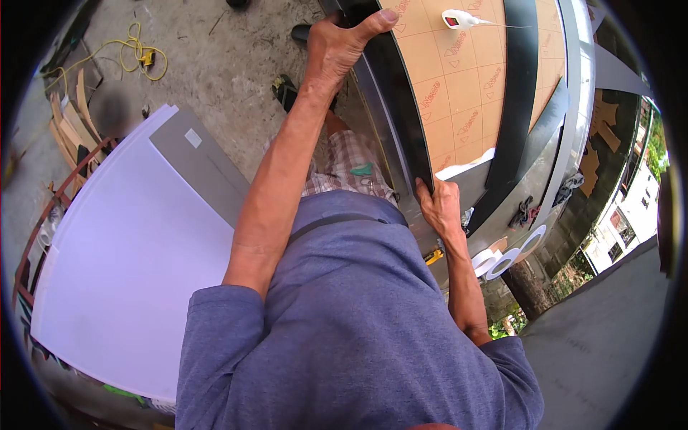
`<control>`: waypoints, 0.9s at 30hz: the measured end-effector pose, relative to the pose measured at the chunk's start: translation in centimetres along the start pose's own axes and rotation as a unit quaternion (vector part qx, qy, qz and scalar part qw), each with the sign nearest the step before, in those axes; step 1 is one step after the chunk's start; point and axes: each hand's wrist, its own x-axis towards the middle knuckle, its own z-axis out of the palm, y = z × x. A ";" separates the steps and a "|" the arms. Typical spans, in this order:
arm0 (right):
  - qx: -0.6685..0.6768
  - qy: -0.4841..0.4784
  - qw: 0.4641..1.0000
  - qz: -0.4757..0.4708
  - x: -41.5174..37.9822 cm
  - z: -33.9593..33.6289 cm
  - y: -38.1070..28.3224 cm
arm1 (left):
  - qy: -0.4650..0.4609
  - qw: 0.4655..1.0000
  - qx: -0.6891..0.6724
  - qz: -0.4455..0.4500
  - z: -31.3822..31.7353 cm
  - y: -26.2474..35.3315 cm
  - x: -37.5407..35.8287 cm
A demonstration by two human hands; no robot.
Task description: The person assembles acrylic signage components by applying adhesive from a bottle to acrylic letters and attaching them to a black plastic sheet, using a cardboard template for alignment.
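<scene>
My left hand (338, 49) grips the far part of a long black strip (396, 79), its thumb over the top and its other fingers mostly hidden. Near the strip's other end, my right hand (440, 206) holds the edge with the thumb along it. The strip lies along the near side of a board covered in brown printed film (459, 86). On that film rests a small white bottle (459, 19) with a thin nozzle. A second dark strip (517, 93) crosses the board beyond it.
White tape rolls (503, 264) and a yellow-handled tool (434, 256) lie near my right forearm. Crumpled cloths (525, 213) sit on the work surface. A large white panel (129, 251) stands to my left. A yellow cord (136, 49) is on the concrete floor (208, 57).
</scene>
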 end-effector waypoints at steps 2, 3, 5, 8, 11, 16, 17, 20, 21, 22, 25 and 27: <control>-0.006 0.008 1.000 -0.010 0.0 0.2 0.2 | 0.007 1.000 -0.018 0.009 0.3 -0.7 0.1; -0.008 0.004 1.000 -0.010 0.0 0.2 0.2 | 0.010 0.999 -0.032 0.019 0.4 -1.6 0.3; -0.011 -0.004 1.000 -0.008 -0.1 0.2 0.2 | 0.008 0.998 -0.052 0.030 0.5 -2.2 0.4; 0.004 -0.007 1.000 -0.008 -0.1 0.2 0.0 | 0.002 0.998 -0.046 0.030 0.5 -1.6 0.1; 0.006 0.013 1.000 -0.019 -0.1 0.3 -0.2 | 0.010 0.999 -0.017 0.025 0.3 -1.5 0.2; 0.000 0.007 1.000 -0.004 -0.1 0.6 0.0 | 0.018 1.000 -0.011 0.023 0.3 -1.9 0.3; -0.001 0.008 1.000 -0.002 -0.2 0.6 0.1 | 0.018 0.999 -0.013 0.025 0.3 -1.9 0.3; 0.000 0.006 1.000 0.000 -0.1 0.5 -0.1 | 0.011 0.999 -0.020 0.026 0.4 -1.6 0.4; 0.001 0.006 1.000 0.000 0.0 0.6 -0.1 | 0.007 1.000 -0.021 0.022 0.3 -1.4 0.4; -0.003 -0.001 1.000 0.002 -0.1 0.5 -0.1 | 0.002 1.000 -0.021 0.017 0.3 -1.2 0.3; -0.008 -0.021 1.000 0.001 0.5 0.4 -0.2 | 0.004 0.999 -0.031 0.019 0.3 -1.3 0.4; -0.002 -0.037 0.999 0.005 0.5 0.1 -0.5 | 0.009 0.999 -0.029 0.015 0.2 -0.9 0.3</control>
